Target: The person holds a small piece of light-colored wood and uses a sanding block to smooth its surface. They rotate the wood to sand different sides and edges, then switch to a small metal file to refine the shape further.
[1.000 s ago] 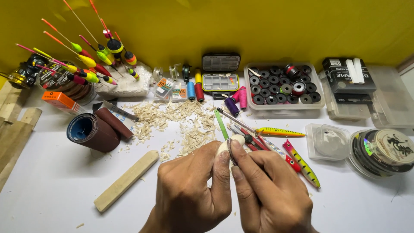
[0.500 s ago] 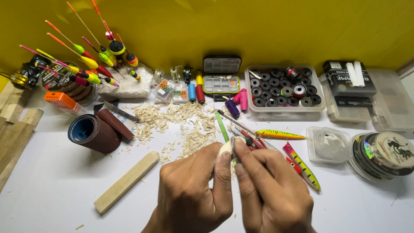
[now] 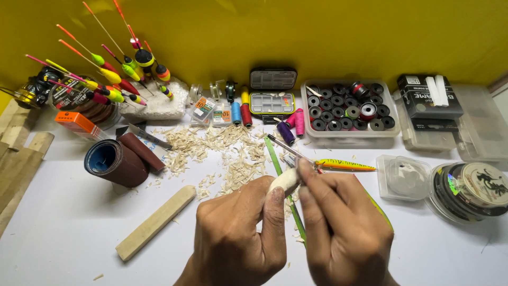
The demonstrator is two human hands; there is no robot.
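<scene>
Near the table's front edge the left hand (image 3: 238, 238) pinches a small pale carved wood piece (image 3: 284, 180) while the right hand (image 3: 344, 228) closes fingertips on its tip; shaping looks underway; further work calls for a steady grip above the shavings (image 3: 222, 151).

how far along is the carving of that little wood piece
Done: rough shaping, judging by the wood shavings piled on the table. In hand: the left hand and right hand hold the small rounded wood piece. Left: it is bare and unpainted, unlike the finished yellow lure.
</scene>
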